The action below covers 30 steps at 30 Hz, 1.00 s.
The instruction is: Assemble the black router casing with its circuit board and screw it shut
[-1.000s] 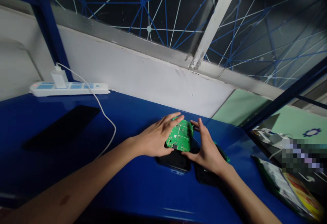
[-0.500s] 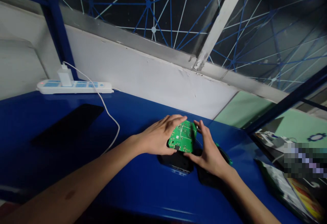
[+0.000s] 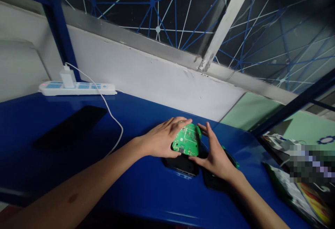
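Note:
A green circuit board point(image 3: 187, 140) is held tilted just above a black plastic casing point(image 3: 181, 165) on the blue table point(image 3: 146, 190). My left hand point(image 3: 161, 138) grips the board's left and far edge with curled fingers. My right hand point(image 3: 214, 154) pinches its right and near edge between thumb and fingers. A second black part with a green edge point(image 3: 231, 159) lies under my right hand, mostly hidden.
A white power strip point(image 3: 78, 88) with a plugged charger point(image 3: 67, 76) sits at the back left, its white cable point(image 3: 112, 121) trailing across the table. A black phone point(image 3: 70, 124) lies on the left. Printed packets point(image 3: 300, 194) lie at the right.
The board has lifted slightly and tilted more upright between my hands. Both hands stayed at the casing, with only small finger shifts.

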### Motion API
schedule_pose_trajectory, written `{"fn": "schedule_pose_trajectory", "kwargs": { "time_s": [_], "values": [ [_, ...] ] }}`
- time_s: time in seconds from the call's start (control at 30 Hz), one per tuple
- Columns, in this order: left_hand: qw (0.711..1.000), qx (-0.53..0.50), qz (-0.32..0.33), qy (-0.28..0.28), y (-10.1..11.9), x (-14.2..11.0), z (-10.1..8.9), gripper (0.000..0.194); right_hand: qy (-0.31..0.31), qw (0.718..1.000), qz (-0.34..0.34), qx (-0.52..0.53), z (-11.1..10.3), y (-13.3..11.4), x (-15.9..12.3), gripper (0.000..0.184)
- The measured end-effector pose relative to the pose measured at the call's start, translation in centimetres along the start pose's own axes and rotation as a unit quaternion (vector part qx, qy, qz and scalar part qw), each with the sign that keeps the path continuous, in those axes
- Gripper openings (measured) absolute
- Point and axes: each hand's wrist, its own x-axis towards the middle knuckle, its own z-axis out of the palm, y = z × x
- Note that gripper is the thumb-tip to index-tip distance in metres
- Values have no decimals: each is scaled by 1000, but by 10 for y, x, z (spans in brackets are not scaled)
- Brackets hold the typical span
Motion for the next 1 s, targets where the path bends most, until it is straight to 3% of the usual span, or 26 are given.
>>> {"fn": "schedule_pose_trajectory", "kwargs": {
  "time_s": [0.5,0.83,1.0],
  "values": [
    [999,42,-13,-10,4,0,-1,115,9,1000,5,-22,0,-3,0,120],
    [992,123,24,-9,9,4,1,111,34,998,-43,-41,0,-15,4,117],
    [993,114,28,-4,13,5,1,105,39,998,-51,-24,0,-15,2,113]
  ]
}}
